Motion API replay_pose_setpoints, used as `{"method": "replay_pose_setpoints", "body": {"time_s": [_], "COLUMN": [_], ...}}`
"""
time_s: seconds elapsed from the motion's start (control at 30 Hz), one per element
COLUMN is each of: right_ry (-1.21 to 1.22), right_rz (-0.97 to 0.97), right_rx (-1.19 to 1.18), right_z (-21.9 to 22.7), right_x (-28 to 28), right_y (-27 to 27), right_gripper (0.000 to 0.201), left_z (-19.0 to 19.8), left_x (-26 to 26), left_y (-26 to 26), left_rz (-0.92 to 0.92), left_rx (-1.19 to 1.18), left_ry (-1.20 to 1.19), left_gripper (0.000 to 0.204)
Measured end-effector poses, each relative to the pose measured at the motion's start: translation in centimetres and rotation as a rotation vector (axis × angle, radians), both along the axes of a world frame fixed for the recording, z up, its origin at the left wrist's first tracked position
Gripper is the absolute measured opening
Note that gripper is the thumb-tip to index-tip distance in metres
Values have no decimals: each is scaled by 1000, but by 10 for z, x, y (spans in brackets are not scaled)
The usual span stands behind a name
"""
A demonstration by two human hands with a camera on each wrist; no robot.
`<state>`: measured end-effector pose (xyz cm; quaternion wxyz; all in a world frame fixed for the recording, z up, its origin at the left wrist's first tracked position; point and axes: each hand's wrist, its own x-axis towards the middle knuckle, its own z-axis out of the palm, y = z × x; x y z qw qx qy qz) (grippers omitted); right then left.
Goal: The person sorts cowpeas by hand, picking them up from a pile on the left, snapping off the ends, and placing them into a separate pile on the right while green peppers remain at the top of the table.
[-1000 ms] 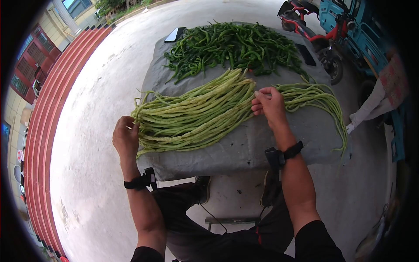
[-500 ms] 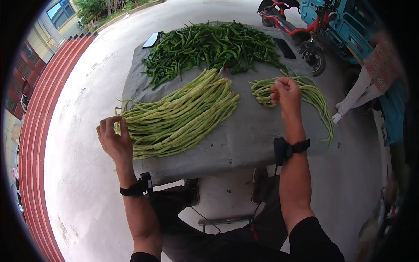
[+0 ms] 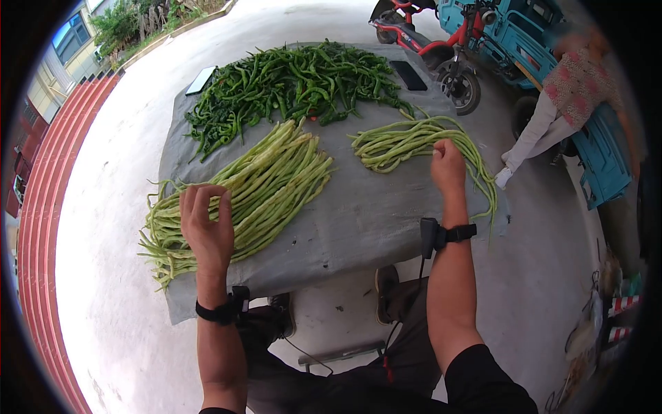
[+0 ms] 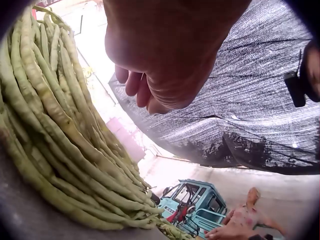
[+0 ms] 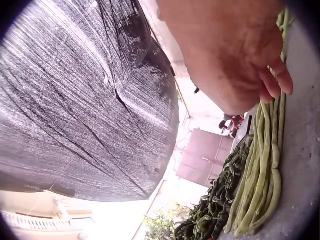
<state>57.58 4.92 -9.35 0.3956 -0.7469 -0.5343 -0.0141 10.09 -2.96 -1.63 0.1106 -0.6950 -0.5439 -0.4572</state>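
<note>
On a grey cloth-covered table lies a large bunch of long beans [image 3: 276, 179], pale green and yellowing. My left hand [image 3: 209, 228] is over its near left part, fingers loosely bent and nothing seen between them; the left wrist view shows this hand [image 4: 165, 55] beside the beans [image 4: 65, 135]. A smaller bunch of long beans [image 3: 396, 146] lies to the right, its ends bending toward the table's right edge. My right hand [image 3: 449, 169] overlaps its right side, fingers loosely curled. In the right wrist view, the fingertips of this hand [image 5: 235, 60] overlap the beans [image 5: 262, 170].
A heap of green chili peppers [image 3: 296, 86] covers the table's far side, with a white-looking phone [image 3: 201, 81] at its left and a dark phone [image 3: 408, 76] at its right. Another person [image 3: 569, 93] stands on the right by a blue three-wheeler [image 3: 603, 155] and a red scooter [image 3: 441, 48].
My left hand has come away from the large bunch's left end and is now over the beans. The right hand has left that bunch's right end for the smaller bunch. The head view has shifted.
</note>
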Motion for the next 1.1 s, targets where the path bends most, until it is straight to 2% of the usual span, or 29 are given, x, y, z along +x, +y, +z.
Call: {"method": "replay_pose_setpoints", "body": {"time_s": [0.1,0.3,0.4,0.5,0.7,0.8,0.9,1.1], "right_ry": [7,34,7,-41,-107,-42,-49,7], "right_rz": [-14,234,294,333,294,281,283,231], "right_rx": [-64,-155,-216,-168,-152,-295,-284,-184], "right_z": [-4,-11,-10,-18,-21,-12,-10,4], "right_x": [6,-4,-25,-36,-42,-45,-45,-46], "right_y": [-2,-1,-3,0,0,-3,-4,-6], "right_gripper": [16,22,24,26,29,36,37,26], "left_z": [-2,-6,-7,-9,-8,-8,-8,-10], "left_x": [11,27,34,37,42,43,43,42], "left_y": [2,3,4,5,3,3,3,3], "left_rz": [-31,-88,-121,-143,-170,-183,-182,-189], "left_rx": [-36,-116,-143,-162,-191,-189,-188,-192], "left_ry": [-20,-69,-90,-93,-100,-117,-116,-135], "left_gripper": [12,11,11,10,10,10,10,10]}}
